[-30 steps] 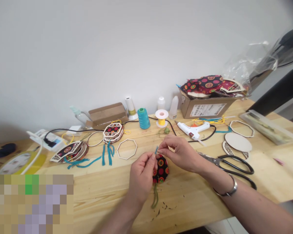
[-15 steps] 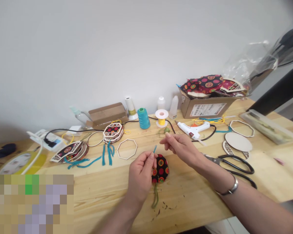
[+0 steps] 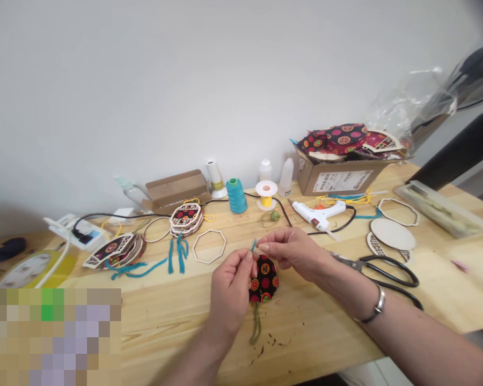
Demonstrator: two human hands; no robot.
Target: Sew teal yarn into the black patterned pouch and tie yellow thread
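My left hand [image 3: 234, 281] pinches a short blue thread [image 3: 254, 245], whose end sticks up above the thumb. Right beside that end are the closed thumb and forefinger of my right hand [image 3: 287, 249]; whether they grip anything is too small to tell. Below and between the hands lies a round black patterned fabric piece [image 3: 265, 281], partly covered by my left fingers. Green strands [image 3: 256, 327] hang from its lower edge onto the table.
Black-handled scissors [image 3: 390, 271] lie beside my right forearm, a white glue gun [image 3: 320, 214] behind it. Spools, bottles and a box of fabric [image 3: 342, 177] line the wall. Patterned stacks [image 3: 187, 217] and an octagonal frame [image 3: 210, 246] are at left.
My right hand has moved down and left to the end of the blue thread. My left hand has stayed nearly still.
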